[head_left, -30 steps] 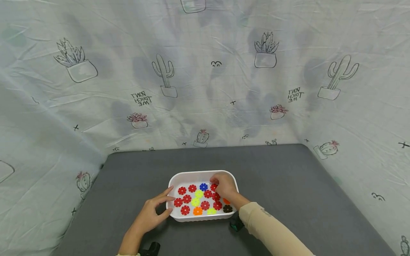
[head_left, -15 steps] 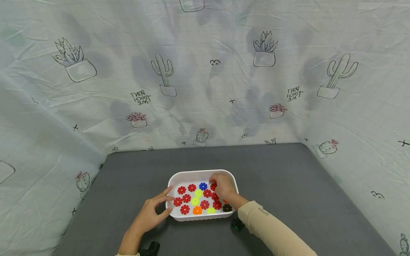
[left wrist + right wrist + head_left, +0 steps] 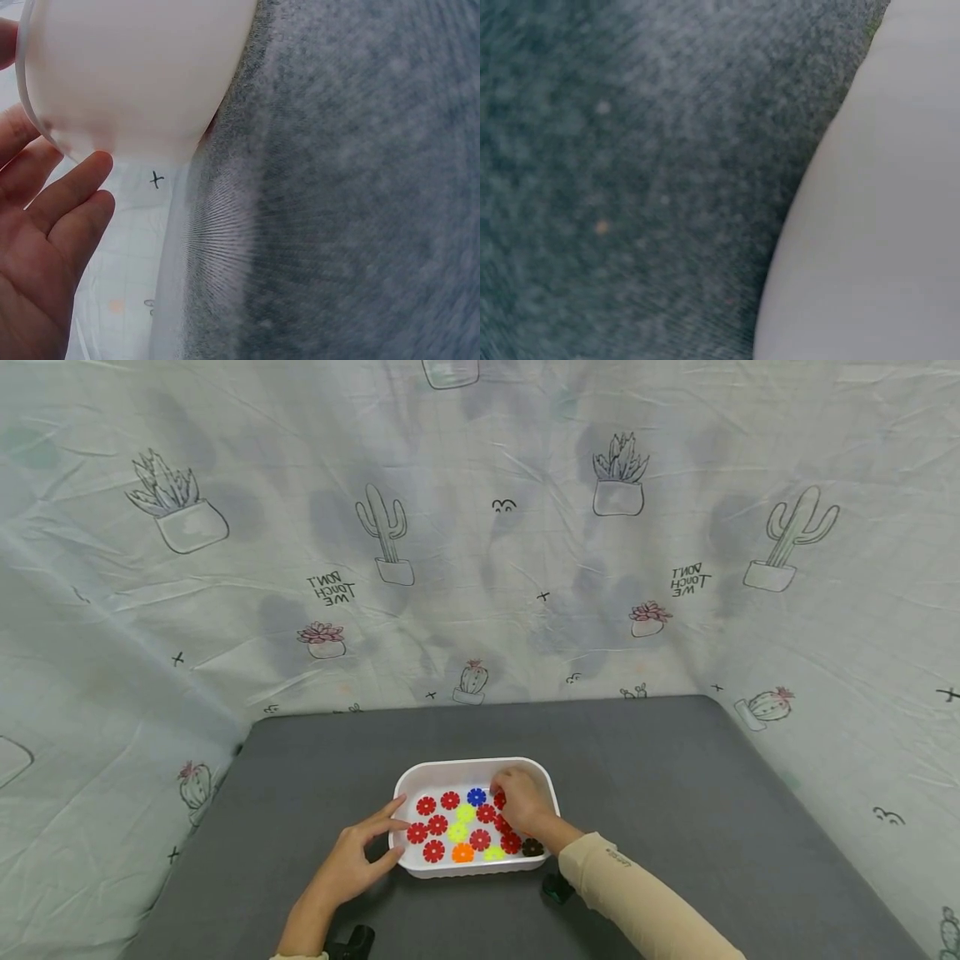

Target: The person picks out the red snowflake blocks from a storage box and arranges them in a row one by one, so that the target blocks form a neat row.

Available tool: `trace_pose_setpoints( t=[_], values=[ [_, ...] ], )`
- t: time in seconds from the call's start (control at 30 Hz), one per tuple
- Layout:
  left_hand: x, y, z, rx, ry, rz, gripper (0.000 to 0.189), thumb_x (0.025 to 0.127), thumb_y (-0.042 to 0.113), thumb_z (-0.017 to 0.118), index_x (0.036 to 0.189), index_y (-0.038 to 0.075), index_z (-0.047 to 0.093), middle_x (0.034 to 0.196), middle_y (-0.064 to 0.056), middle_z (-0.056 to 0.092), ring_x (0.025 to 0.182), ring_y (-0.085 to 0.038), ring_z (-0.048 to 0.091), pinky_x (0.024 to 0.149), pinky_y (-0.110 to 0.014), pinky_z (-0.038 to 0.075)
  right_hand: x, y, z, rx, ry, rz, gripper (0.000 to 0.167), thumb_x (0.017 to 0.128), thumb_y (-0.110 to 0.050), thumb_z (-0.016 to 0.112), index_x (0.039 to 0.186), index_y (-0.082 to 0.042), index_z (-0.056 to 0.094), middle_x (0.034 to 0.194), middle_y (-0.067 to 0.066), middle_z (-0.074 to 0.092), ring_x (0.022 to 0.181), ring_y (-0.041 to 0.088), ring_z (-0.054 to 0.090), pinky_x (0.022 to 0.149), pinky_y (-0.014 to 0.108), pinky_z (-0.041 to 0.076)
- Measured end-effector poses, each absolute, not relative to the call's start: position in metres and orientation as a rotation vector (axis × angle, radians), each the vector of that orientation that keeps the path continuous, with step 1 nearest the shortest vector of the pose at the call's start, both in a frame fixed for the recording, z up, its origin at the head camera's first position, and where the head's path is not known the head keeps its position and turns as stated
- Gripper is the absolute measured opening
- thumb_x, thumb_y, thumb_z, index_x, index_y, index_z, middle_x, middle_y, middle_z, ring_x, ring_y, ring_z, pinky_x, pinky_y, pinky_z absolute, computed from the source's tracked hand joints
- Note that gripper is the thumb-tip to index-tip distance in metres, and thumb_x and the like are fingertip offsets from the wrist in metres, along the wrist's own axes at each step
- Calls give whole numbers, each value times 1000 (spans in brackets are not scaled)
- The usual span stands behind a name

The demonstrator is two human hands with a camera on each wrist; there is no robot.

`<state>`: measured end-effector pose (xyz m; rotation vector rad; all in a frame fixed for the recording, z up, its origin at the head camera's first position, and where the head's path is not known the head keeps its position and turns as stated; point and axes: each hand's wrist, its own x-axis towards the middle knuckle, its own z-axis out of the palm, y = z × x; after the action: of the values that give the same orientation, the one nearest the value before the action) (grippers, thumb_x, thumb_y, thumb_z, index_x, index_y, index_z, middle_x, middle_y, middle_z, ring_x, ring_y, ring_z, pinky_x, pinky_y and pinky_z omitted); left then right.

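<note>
A white tray (image 3: pixel 450 767) holds several flat, notched plastic discs, mostly red, with some yellow, orange, blue and black ones. My left hand (image 3: pixel 358 856) holds its left rim, some fingers over the edge. In the left wrist view, that hand (image 3: pixel 45 255) has two fingers against the outer wall of the tray (image 3: pixel 135 75) and others behind the rim. Inside the tray at the right, my right hand (image 3: pixel 521 795) bends its fingers down among red discs (image 3: pixel 511 842). Its fingertips are hidden, as is anything between them. The right wrist view shows only a pale surface and grey cloth.
The tray stands on a grey table (image 3: pixel 637 777) near the person. Pale cloth (image 3: pixel 480 527) printed with potted cacti hangs behind the table and at both sides. A dark wrist camera (image 3: pixel 558 887) lies below the right cuff, close to the tray's front right corner.
The right hand stays in the same spot and shifts only slightly. A red disc beneath it has slid a little to the right, covering more of an orange disc. The left hand keeps its place.
</note>
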<state>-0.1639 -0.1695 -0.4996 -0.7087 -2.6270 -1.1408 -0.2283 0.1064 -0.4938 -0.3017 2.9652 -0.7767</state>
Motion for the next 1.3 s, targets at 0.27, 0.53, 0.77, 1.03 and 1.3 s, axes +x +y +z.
trace_pose_setpoints(
  t=[0.27, 0.53, 0.77, 1.03, 1.3],
  values=[
    [-164, -171, -500, -738, -2602, -1130, 25, 81, 14, 71, 106, 14, 71, 138, -9, 53, 120, -28, 57, 95, -45, 49, -225, 104, -490, -292, 2956, -778, 23, 79, 4, 70, 97, -9, 65, 103, 6, 54, 97, 19, 49, 97, 36, 49],
    [-167, -173, -501, -736, -2611, -1135, 26, 80, 14, 72, 106, 15, 71, 139, -6, 53, 120, -28, 57, 95, -48, 48, -225, 102, -488, -258, 2986, -785, 24, 78, 2, 72, 98, -9, 66, 104, 7, 54, 96, 19, 50, 95, 36, 50],
    [-169, -174, -501, -726, -2622, -1143, 26, 80, 15, 72, 107, 15, 71, 140, -5, 52, 122, -27, 56, 95, -49, 48, -227, 101, -488, -225, 2977, -832, 30, 80, 0, 70, 109, -5, 65, 104, 7, 60, 96, 21, 54, 93, 38, 52],
    [-170, -174, -501, -726, -2611, -1141, 26, 80, 14, 72, 106, 15, 72, 139, -8, 53, 121, -28, 57, 95, -49, 48, -231, 104, -484, -228, 2973, -949, 31, 78, -4, 75, 108, -3, 68, 106, 11, 65, 93, 22, 58, 89, 39, 53],
    [-169, -173, -500, -703, -2633, -1159, 26, 81, 16, 72, 106, 15, 72, 140, -8, 52, 122, -27, 56, 96, -52, 46, -231, 110, -481, -280, 2889, -1144, 35, 79, -1, 73, 113, -5, 67, 107, 9, 66, 92, 22, 60, 83, 35, 56]
  ],
)
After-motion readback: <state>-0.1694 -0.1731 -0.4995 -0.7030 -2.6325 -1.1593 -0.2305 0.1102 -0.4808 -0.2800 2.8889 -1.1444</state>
